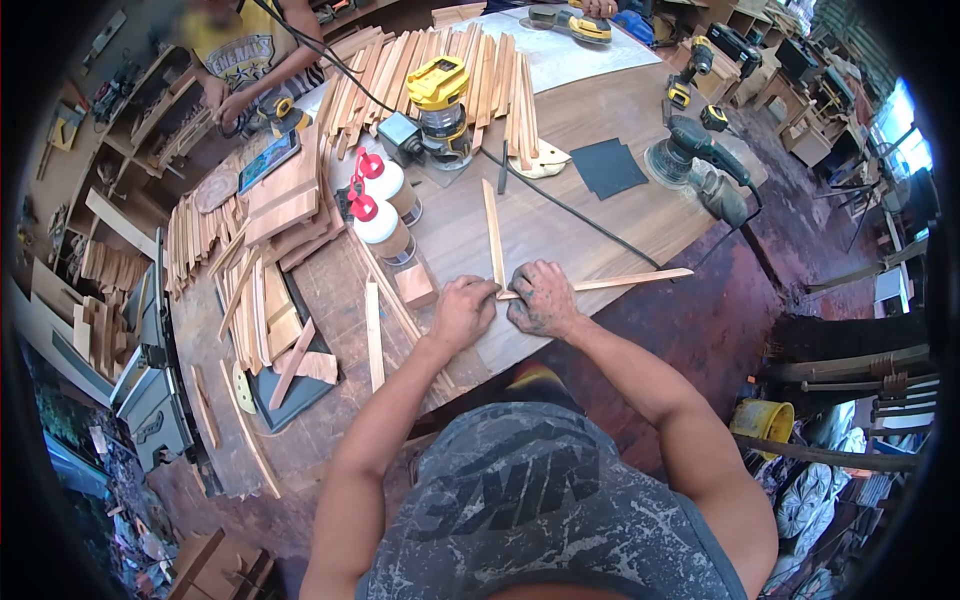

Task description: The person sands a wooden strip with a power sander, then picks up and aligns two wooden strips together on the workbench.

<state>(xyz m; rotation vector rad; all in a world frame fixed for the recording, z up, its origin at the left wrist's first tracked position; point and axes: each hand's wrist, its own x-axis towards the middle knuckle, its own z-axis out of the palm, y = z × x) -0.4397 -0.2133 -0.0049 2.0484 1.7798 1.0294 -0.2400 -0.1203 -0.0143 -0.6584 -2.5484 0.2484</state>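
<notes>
My left hand (466, 312) is closed, with its fingertips pinching where two thin wooden strips meet near the table's front edge. Close beside it, my right hand (543, 298) is curled over the near end of one wooden strip (630, 279), which runs out to the right. The other wooden strip (494, 228) points away from me across the table, its near end between my hands. Fingers cover the exact contact between the strips. Dark smudges mark my right hand. A small wood block (416, 286) lies just left of my left hand.
Two red-capped glue bottles (382, 232) and a yellow-topped router (440, 110) stand beyond my hands. Sandpaper (608, 168) and a sander (690, 150) lie right. Many strips (390, 80) are piled at the back. A cord (580, 220) crosses the table (560, 330). Another person (245, 60) works far left.
</notes>
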